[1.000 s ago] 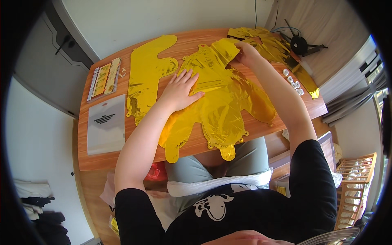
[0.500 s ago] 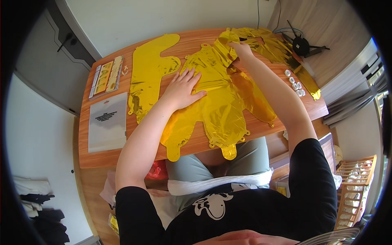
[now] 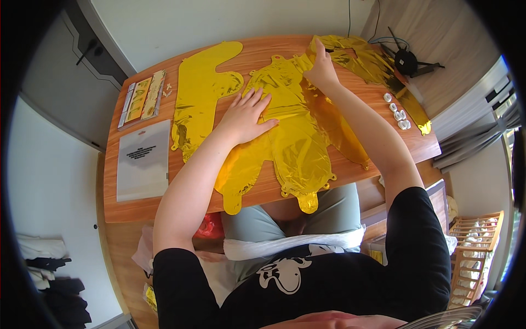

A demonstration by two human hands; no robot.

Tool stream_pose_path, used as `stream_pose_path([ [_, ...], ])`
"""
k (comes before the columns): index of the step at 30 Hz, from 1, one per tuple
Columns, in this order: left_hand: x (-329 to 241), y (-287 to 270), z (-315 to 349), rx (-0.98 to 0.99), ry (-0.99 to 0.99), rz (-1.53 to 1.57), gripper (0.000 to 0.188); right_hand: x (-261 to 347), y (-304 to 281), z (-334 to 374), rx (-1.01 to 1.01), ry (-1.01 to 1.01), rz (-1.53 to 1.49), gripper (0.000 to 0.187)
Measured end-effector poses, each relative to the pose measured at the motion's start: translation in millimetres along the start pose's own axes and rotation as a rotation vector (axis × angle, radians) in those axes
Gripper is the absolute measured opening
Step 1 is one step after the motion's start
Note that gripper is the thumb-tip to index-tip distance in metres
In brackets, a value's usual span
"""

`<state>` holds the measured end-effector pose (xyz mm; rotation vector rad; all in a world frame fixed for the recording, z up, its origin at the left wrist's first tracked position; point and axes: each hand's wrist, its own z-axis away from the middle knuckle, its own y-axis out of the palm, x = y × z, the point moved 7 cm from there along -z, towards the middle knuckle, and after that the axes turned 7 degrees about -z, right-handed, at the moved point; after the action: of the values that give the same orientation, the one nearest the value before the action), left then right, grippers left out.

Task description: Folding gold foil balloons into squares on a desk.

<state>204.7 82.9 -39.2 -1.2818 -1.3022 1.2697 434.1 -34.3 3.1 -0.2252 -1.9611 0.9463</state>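
Note:
A large flat gold foil balloon [image 3: 293, 129] with rounded limbs and small tabs lies across the middle of the table. My left hand [image 3: 246, 118] rests flat on its left part, fingers spread. Near its upper right edge is my right hand [image 3: 324, 72], thumb out to the left and a finger stretched away from me; the other fingers are partly hidden. To the left lies a second flat gold foil balloon [image 3: 196, 93] with a curved outline. More crumpled gold foil [image 3: 361, 60] trails along the far right of the table.
On the wooden table's [image 3: 145, 211] left side are a printed packet [image 3: 141, 100], small pale pieces [image 3: 167, 89] and a translucent sleeve [image 3: 143, 164]. Several white ribbon rolls [image 3: 400, 115] sit at the right, near a black router [image 3: 404, 61]. A wooden rack [image 3: 476, 252] stands at the lower right.
The upper right part of the middle balloon, held lifted and folded by my right hand before, now lies flatter. My right hand has released it and spread its fingers. My left hand has stayed put.

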Motion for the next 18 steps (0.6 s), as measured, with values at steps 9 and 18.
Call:
stream_pose_path([
  [9,-1.0,0.3,-0.1,0.004,0.0,-0.019,0.083,17.7,9.0,8.9,-0.036,-0.175,-0.384,0.094],
  [18,-1.7,0.3,-1.3,-0.021,0.017,-0.02,0.082,15.4,42.3,-3.1,0.296,-0.092,-0.575,0.054],
])
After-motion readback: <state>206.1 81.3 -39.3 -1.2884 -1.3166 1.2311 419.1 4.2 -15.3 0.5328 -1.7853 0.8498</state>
